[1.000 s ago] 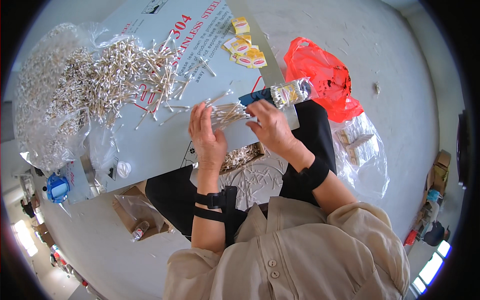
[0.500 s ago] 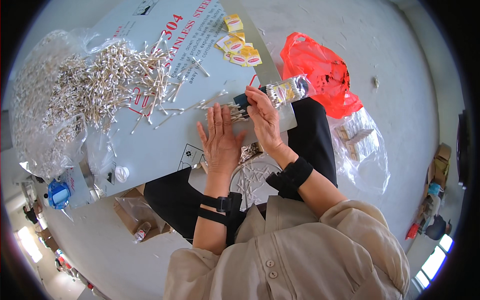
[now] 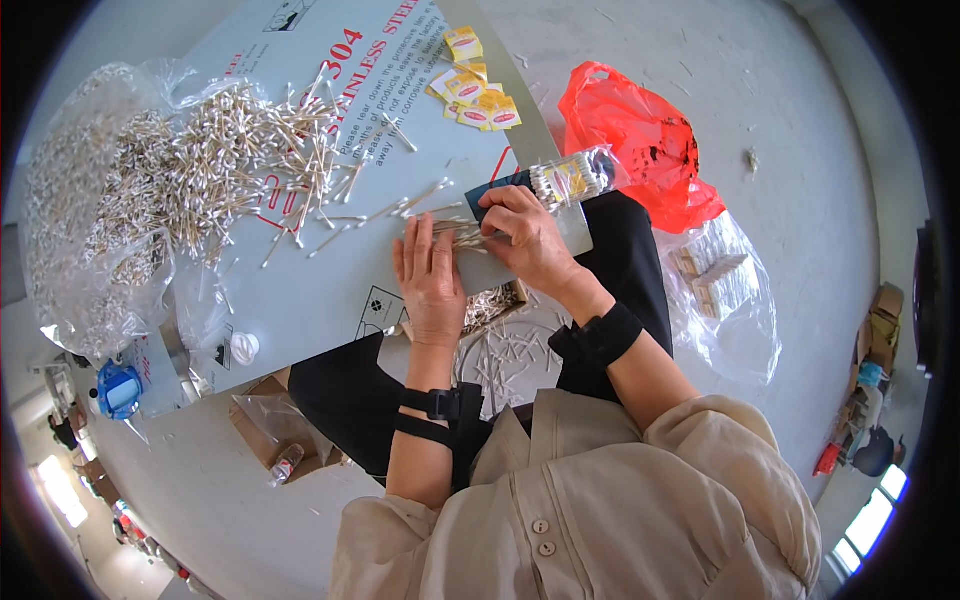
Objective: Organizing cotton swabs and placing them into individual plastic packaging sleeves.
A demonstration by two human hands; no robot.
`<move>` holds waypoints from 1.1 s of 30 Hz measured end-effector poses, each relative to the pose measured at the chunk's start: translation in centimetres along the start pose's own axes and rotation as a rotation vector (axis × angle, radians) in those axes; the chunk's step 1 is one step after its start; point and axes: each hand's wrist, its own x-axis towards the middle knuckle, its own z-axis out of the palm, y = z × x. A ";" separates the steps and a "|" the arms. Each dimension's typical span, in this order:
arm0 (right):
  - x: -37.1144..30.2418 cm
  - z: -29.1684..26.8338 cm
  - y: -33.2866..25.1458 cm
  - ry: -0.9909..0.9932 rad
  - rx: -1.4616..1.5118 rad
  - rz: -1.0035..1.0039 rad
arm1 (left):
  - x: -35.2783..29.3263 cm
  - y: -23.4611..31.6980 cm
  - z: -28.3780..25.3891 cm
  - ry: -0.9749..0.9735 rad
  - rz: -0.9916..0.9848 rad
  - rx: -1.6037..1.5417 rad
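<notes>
On the table near its front edge lies a small bunch of cotton swabs (image 3: 460, 232) between my hands. My left hand (image 3: 432, 290) rests over the left end of the bunch, fingers stretched out and open. My right hand (image 3: 532, 243) has its fingers bent and thumb closed around the right ends of these swabs. Just beyond the right fingers sits a dark flat strip (image 3: 487, 193). At its right end lies a clear bag packed with swabs (image 3: 568, 180) and a yellow card, close to the table's right edge.
A large heap of loose swabs (image 3: 190, 170) spills from a clear plastic bag at left. Small yellow cards (image 3: 470, 85) lie at the far edge. Beyond the table's right side are a red plastic bag (image 3: 640, 140) and a clear bag of packs (image 3: 720, 290). An open box of swabs (image 3: 492, 308) sits below the front edge.
My right hand has come down and toward me from the dark strip, its fingers closing on the swabs' right ends. My left hand has shifted slightly left, its fingers closer together.
</notes>
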 end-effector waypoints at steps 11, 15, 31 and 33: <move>0.9 0.3 1.0 0.051 0.055 0.051 | 5.1 -0.9 -1.7 0.037 0.093 0.038; 1.0 0.4 0.5 0.158 0.172 0.162 | 5.6 -1.7 -1.7 -0.005 0.044 0.016; -0.1 2.0 -0.8 0.079 -0.019 -0.066 | 0.0 0.7 -1.2 -0.161 -0.015 0.243; -0.3 2.3 -0.7 0.080 -0.017 -0.039 | 0.4 1.3 -1.2 -0.173 -0.046 0.255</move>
